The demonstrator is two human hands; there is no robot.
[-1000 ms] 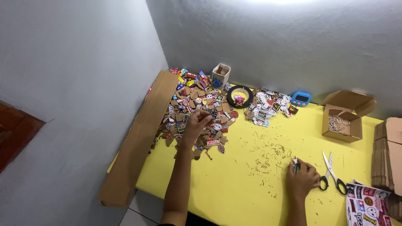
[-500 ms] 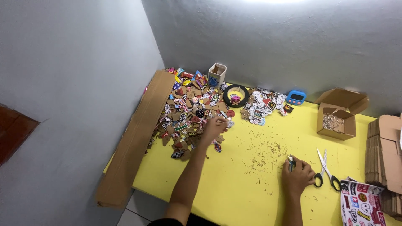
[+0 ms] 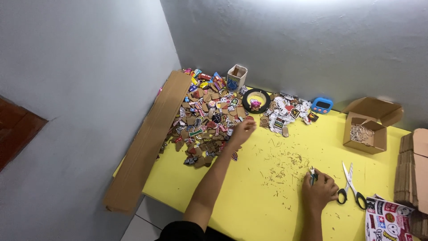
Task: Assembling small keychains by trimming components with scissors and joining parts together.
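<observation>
My left hand (image 3: 242,130) reaches across the yellow table (image 3: 249,196) to the right edge of a big heap of colourful cardboard-backed cut-outs (image 3: 204,117); its fingers are bunched, apparently pinching a small piece. My right hand (image 3: 318,191) rests on the table near the front, closed around a small green-and-white tool (image 3: 312,175) that sticks up from the fist. Black-handled scissors (image 3: 352,187) lie just right of that hand. Fine paper scraps (image 3: 285,167) litter the table between my hands.
A long cardboard strip (image 3: 149,138) leans along the left edge. At the back stand a small cup (image 3: 236,76), a tape roll (image 3: 256,101), a second sticker pile (image 3: 285,114) and a blue timer (image 3: 322,105). An open box (image 3: 368,129), stacked cardboard (image 3: 412,167) and a sticker sheet (image 3: 388,221) sit right.
My left hand has moved right along the heap, from its middle to its right edge. My right hand has stayed by the scissors. The camera view has shifted slightly.
</observation>
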